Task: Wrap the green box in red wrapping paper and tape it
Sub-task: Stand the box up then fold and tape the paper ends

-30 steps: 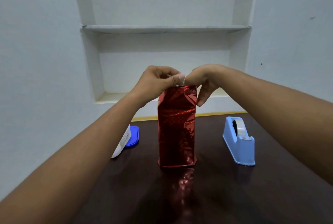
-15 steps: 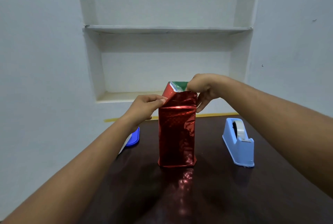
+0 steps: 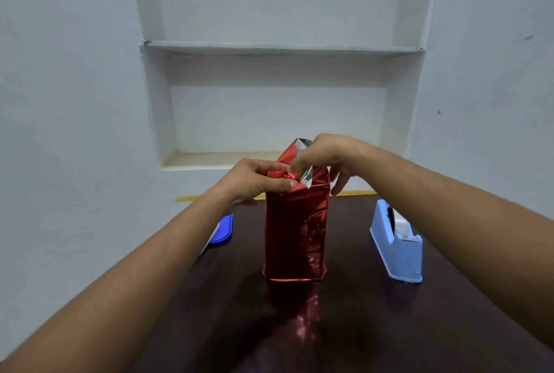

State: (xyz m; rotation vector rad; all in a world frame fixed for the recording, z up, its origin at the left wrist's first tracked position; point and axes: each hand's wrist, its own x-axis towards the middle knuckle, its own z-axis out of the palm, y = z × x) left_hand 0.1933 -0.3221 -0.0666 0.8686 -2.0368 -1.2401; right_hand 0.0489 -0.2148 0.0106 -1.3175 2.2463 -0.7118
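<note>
A tall box wrapped in shiny red paper (image 3: 295,231) stands upright in the middle of the dark table (image 3: 329,327). Its top end is loose, with a flap standing up and silver lining and a bit of green showing. My left hand (image 3: 257,182) pinches the folded paper at the top left edge. My right hand (image 3: 326,159) pinches the raised flap at the top right, its other fingers hanging behind the box. A light blue tape dispenser (image 3: 397,242) sits to the right of the box.
A blue-edged flat object (image 3: 223,228) lies at the table's left edge, partly behind my left forearm. Behind the table is a white wall with a recessed shelf niche (image 3: 281,48). The table's far edge runs just behind the box.
My left hand has risen from the box's upper left side to the top fold and pinches it. My right hand has pulled the top flap down and inward.
</note>
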